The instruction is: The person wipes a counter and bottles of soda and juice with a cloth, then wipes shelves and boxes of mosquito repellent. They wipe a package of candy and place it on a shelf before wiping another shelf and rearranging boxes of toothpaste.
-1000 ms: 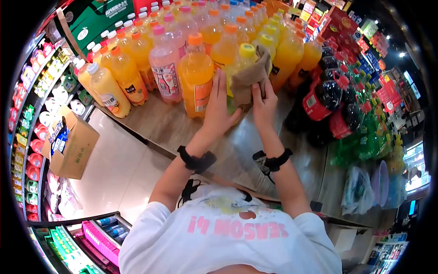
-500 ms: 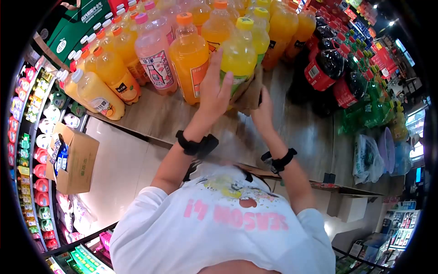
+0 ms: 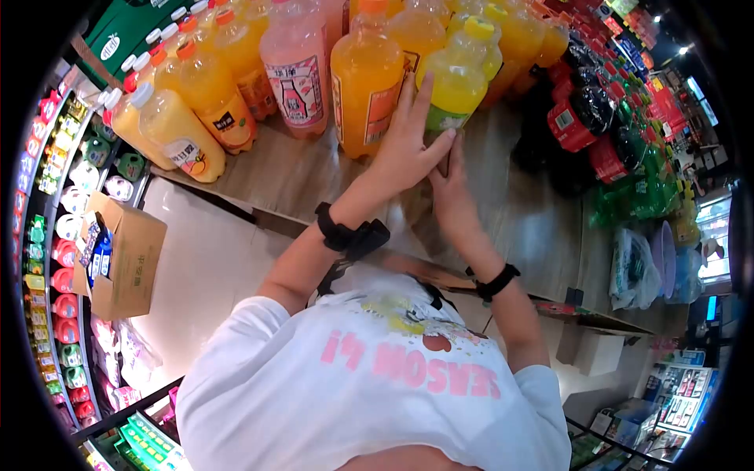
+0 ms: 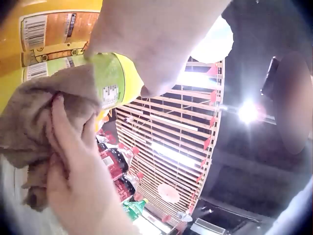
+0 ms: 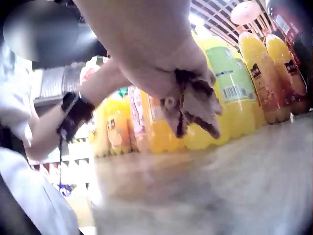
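Observation:
A yellow drink bottle with a green label [image 3: 454, 85] is in the front of the bottle rows. My left hand [image 3: 408, 143] rests along its left side, index and middle fingers straight, thumb reaching across its lower front. Close to the thumb, at the bottle's base, is my right hand [image 3: 459, 206]. In the left wrist view the right hand [image 4: 80, 169] grips a brown-grey cloth [image 4: 29, 117], which lies against the green label [image 4: 110, 81]. The right wrist view shows the cloth [image 5: 200, 105] bunched below the hand; its fingertips are hidden there.
Beside the yellow bottle on the left stand an orange bottle [image 3: 365, 86] and a pink bottle [image 3: 297, 74]. Dark cola bottles [image 3: 577, 118] are at the right. The wooden display's front edge [image 3: 271, 222] runs before me; an open carton [image 3: 140, 263] is at the left.
The cloth, earlier on the yellow bottle's upper part, then at its right side, has moved down toward its base. My right hand has come in closer to my left thumb.

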Motion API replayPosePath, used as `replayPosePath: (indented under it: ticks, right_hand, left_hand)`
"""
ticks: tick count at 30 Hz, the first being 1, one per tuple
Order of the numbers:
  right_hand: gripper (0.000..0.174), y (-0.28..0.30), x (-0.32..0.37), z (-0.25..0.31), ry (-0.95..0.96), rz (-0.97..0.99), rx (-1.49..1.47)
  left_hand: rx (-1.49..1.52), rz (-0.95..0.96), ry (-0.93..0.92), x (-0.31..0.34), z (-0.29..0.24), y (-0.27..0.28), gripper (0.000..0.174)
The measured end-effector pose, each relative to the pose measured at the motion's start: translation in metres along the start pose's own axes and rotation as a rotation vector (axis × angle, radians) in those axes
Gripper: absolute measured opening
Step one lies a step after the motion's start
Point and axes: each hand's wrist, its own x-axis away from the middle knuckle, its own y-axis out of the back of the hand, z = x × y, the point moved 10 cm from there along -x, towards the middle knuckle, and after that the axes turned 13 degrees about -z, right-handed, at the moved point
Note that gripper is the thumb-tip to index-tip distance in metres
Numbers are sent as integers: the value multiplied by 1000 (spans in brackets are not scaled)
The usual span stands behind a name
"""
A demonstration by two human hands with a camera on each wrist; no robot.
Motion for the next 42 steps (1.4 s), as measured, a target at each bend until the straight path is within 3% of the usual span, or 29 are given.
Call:
replayPosePath:
  ticks: [2,3,5,6,7,8,9,11,13,14,16,18,21,22,26,28,29,31,35,37,38,40,41,42]
  right_hand:
    - [58,-10,26,11,467,433,1065]
    - [58,1,30,15,435,413,1077]
    - [57,16,66,-34,-108,884,1050]
    - [57,25,71,-39,-132,851,1055]
    - [58,24,72,-33,29,745,988]
    - [59,24,76,-26,185,639,920]
    - [59,29,85,-37,154,619,926]
    - [62,39,91,-32,377,390,1083]
    - [65,39,94,-35,375,345,1101]
    - [68,39,95,-32,383,329,1104]
    - [72,46,96,-33,371,309,1107]
    - [82,55,98,-19,347,233,754]
    - [90,68,100,-18,209,277,754]
    - [85,70,103,-15,294,312,833]
    - [72,78,106,-11,341,339,868]
    - [52,94,104,-9,319,277,772]
    - [52,99,106,-8,317,278,764]
    - [41,115,107,10,404,183,821]
    - [40,149,108,49,532,100,1046]
    - [44,177,109,87,708,-108,1130]
    - [44,189,111,92,706,-114,1139]
    - [48,219,110,95,632,-164,1241]
    - [48,231,116,90,634,-167,1241]
    - [52,244,121,62,492,-78,1161]
  left_hand:
    - [-99,-87,-84,16,-15,6,67]
    - [-136,-119,-131,25,-26,6,69]
    - [-172,-53,-161,41,-36,2,62]
    - [-129,267,-97,59,-23,-27,59]
    - [-90,586,-35,87,-11,-53,57]
    - [-65,610,-38,103,-4,-57,57]
    - [-70,728,-48,131,4,-68,56]
    - [-57,877,-51,165,8,-76,55]
    - [-132,734,-55,156,10,-68,59]
    - [-94,805,64,159,13,-68,66]
    - [-85,817,56,160,9,-68,71]
    - [-18,806,36,162,7,-68,87]
    - [-51,836,-45,166,3,-67,91]
    - [-50,845,-48,168,3,-68,91]
    - [-245,885,-161,180,7,-72,76]
    - [-94,898,-109,177,0,-73,54]
    - [-101,901,-106,177,1,-77,54]
    - [-29,881,68,177,2,-89,50]
    - [-8,845,140,182,-34,-130,46]
    - [97,723,224,178,-49,-142,46]
    - [106,728,219,179,-54,-149,46]
    - [-138,776,-31,184,-58,-159,48]
    - [-138,776,-34,191,-54,-158,48]
    - [-159,814,-118,205,-52,-157,49]
